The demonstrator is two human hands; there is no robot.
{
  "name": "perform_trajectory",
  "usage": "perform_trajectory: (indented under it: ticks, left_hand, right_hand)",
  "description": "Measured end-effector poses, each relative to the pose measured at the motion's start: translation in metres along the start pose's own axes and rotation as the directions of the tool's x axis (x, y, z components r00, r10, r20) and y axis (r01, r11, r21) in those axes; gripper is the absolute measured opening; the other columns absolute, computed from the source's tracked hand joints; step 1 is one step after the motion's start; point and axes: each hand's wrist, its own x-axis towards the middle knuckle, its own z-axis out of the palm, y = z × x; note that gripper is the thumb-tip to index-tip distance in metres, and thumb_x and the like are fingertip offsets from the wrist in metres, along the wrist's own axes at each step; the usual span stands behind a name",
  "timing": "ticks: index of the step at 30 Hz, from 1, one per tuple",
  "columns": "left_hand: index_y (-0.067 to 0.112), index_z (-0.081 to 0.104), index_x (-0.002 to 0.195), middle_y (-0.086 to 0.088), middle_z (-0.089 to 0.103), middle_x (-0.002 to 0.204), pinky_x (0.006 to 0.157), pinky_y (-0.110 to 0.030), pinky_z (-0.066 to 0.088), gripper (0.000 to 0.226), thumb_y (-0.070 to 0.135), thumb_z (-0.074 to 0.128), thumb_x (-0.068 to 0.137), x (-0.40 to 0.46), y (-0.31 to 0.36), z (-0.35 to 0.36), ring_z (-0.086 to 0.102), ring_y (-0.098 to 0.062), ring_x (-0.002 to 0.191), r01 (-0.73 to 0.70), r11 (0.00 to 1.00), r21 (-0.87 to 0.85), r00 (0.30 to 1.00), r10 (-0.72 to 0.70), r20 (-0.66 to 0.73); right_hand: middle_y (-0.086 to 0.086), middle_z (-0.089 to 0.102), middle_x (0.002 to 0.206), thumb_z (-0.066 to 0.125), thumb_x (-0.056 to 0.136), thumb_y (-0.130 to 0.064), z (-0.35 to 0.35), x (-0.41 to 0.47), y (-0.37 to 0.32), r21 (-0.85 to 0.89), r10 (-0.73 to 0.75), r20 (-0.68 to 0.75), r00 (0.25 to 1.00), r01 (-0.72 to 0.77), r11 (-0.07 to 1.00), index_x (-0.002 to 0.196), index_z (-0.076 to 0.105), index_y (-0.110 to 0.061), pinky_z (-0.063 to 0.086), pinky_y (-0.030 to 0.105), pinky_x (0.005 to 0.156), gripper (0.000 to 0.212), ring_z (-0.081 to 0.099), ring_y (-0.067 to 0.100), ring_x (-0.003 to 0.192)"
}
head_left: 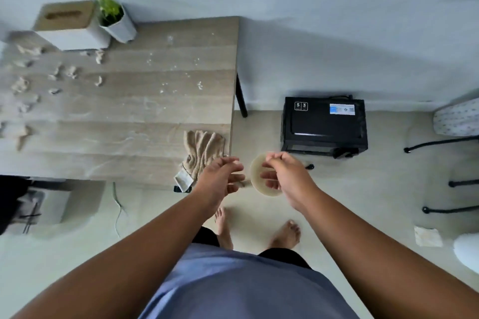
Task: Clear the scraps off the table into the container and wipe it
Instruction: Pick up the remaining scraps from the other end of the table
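A round, pale, translucent container (256, 176) is held off the table's right edge, above the floor. My right hand (287, 176) grips it at the rim, with the fingers showing through its wall. My left hand (223, 176) hovers just left of the container with its fingers apart and nothing clearly in it. Several pale dough-like scraps (20, 85) lie over the left part of the wooden table (129, 132), and small white crumbs (168, 84) dot its middle. A beige cloth (202, 153) lies crumpled at the table's near right corner, beside my left hand.
A tissue box (67, 26) and a potted plant (116, 21) stand at the table's far edge by the wall. A black microwave (324, 127) sits on the floor to the right, with chair legs (440, 142) beyond it. A paper square (427, 237) lies on the floor.
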Motion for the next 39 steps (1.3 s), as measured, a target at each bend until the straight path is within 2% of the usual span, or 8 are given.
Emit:
perform_trajectory:
  ticks: [4, 8, 11, 16, 19, 22, 33, 39]
  left_hand:
    - [0.013, 0.066, 0.109, -0.006, 0.07, 0.091, 0.063, -0.031, 0.046, 0.011, 0.011, 0.061, 0.1, -0.01, 0.01, -0.039, 0.066, -0.017, 0.072, -0.048, 0.999, 0.008, 0.998, 0.048, -0.051]
    - [0.01, 0.065, 0.11, -0.006, 0.071, 0.09, 0.057, -0.029, 0.045, 0.011, 0.01, 0.06, 0.101, -0.009, 0.025, -0.097, 0.066, -0.016, 0.071, -0.082, 0.997, 0.013, 0.989, 0.083, -0.121]
    - [0.009, 0.065, 0.112, -0.005, 0.071, 0.092, 0.06, -0.03, 0.045, 0.013, 0.012, 0.059, 0.102, -0.004, 0.033, -0.149, 0.066, -0.017, 0.074, -0.108, 0.994, 0.012, 0.975, 0.108, -0.197]
    - [0.017, 0.066, 0.109, 0.0, 0.071, 0.091, 0.061, -0.026, 0.043, 0.011, 0.015, 0.058, 0.101, 0.003, 0.031, -0.254, 0.064, -0.013, 0.072, -0.108, 0.989, -0.105, 0.953, 0.073, -0.293]
    - [0.018, 0.066, 0.106, 0.0, 0.07, 0.091, 0.061, -0.026, 0.043, 0.008, 0.017, 0.059, 0.101, 0.009, 0.033, -0.318, 0.064, -0.013, 0.072, -0.106, 0.986, -0.129, 0.947, 0.06, -0.316]
    - [0.017, 0.066, 0.103, -0.001, 0.07, 0.091, 0.061, -0.026, 0.044, 0.006, 0.018, 0.061, 0.101, 0.014, 0.042, -0.382, 0.064, -0.014, 0.074, -0.126, 0.984, -0.126, 0.934, 0.075, -0.35]
    - [0.029, 0.068, 0.1, 0.004, 0.072, 0.089, 0.065, -0.03, 0.054, 0.006, 0.028, 0.066, 0.095, 0.041, 0.101, -0.518, 0.068, -0.012, 0.08, -0.203, 0.974, 0.096, 0.867, 0.224, -0.446]
    - [0.036, 0.064, 0.102, 0.011, 0.068, 0.098, 0.082, -0.041, 0.057, 0.013, 0.041, 0.067, 0.09, 0.073, 0.123, -0.56, 0.066, -0.015, 0.083, -0.184, 0.937, 0.295, 0.807, 0.316, -0.5]
  right_hand:
    - [0.006, 0.077, 0.098, 0.064, 0.099, -0.029, 0.042, 0.0, -0.007, -0.026, -0.029, 0.04, 0.999, 0.03, 0.999, 0.1, 0.067, -0.019, 0.053, 0.031, 0.056, 0.01, 0.074, 0.019, 0.072]
    - [0.002, 0.078, 0.092, 0.064, 0.097, -0.029, 0.097, 0.0, -0.007, -0.073, -0.039, 0.09, 0.995, 0.045, 0.996, 0.099, 0.069, -0.021, 0.051, 0.035, 0.057, 0.009, 0.071, 0.019, 0.071]
    - [0.005, 0.077, 0.088, 0.066, 0.098, -0.023, 0.143, -0.002, -0.001, -0.131, -0.046, 0.089, 0.995, 0.057, 0.99, 0.099, 0.07, -0.016, 0.058, 0.041, 0.066, 0.008, 0.07, 0.02, 0.073]
    - [0.0, 0.07, 0.088, 0.058, 0.102, -0.015, 0.243, -0.006, 0.022, -0.251, -0.07, 0.128, 0.989, 0.1, 0.963, 0.101, 0.064, -0.013, 0.047, 0.023, 0.048, 0.006, 0.062, 0.013, 0.06]
    - [0.0, 0.072, 0.092, 0.059, 0.101, -0.012, 0.301, -0.002, 0.036, -0.296, -0.116, 0.132, 0.984, 0.151, 0.943, 0.1, 0.065, -0.014, 0.045, 0.022, 0.045, 0.006, 0.063, 0.012, 0.06]
    - [0.001, 0.072, 0.095, 0.061, 0.099, -0.01, 0.362, 0.002, 0.047, -0.293, -0.139, 0.144, 0.98, 0.176, 0.94, 0.096, 0.065, -0.017, 0.049, 0.026, 0.051, 0.009, 0.065, 0.014, 0.062]
    - [0.005, 0.07, 0.099, 0.061, 0.099, -0.015, 0.486, 0.016, 0.026, -0.446, -0.23, 0.205, 0.951, 0.3, 0.844, 0.103, 0.065, -0.019, 0.055, 0.029, 0.055, 0.007, 0.068, 0.012, 0.067]
    - [0.002, 0.066, 0.095, 0.059, 0.1, -0.015, 0.522, 0.058, 0.003, -0.496, -0.289, 0.226, 0.93, 0.365, 0.788, 0.102, 0.063, -0.02, 0.056, 0.027, 0.055, 0.007, 0.069, 0.015, 0.072]
